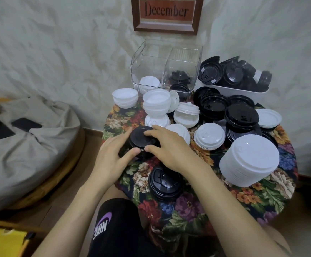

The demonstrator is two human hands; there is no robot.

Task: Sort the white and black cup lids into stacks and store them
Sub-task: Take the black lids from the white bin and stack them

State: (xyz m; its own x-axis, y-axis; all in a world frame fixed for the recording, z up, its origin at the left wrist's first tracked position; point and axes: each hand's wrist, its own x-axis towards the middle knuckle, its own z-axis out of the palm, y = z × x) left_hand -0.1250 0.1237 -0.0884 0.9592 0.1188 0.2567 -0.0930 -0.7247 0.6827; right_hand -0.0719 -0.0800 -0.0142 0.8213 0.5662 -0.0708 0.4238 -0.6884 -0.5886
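A short stack of black lids (139, 140) stands on the left of the floral round table (191, 204). My left hand (113, 154) and my right hand (166, 147) both grip this stack from its two sides, fingers curled over its top and rim. Another black lid stack (164, 182) sits just below my right wrist. A tall white lid stack (249, 159) stands at the right. Loose white lids (209, 136) and white stacks (156, 102) lie behind, beside black lid piles (241, 115).
A clear divided box (166, 66) at the back holds some white lids on the left and black lids on the right. A white tray (234, 89) full of black lids sits beside it. Two phones (12, 127) lie on a grey cushion at left.
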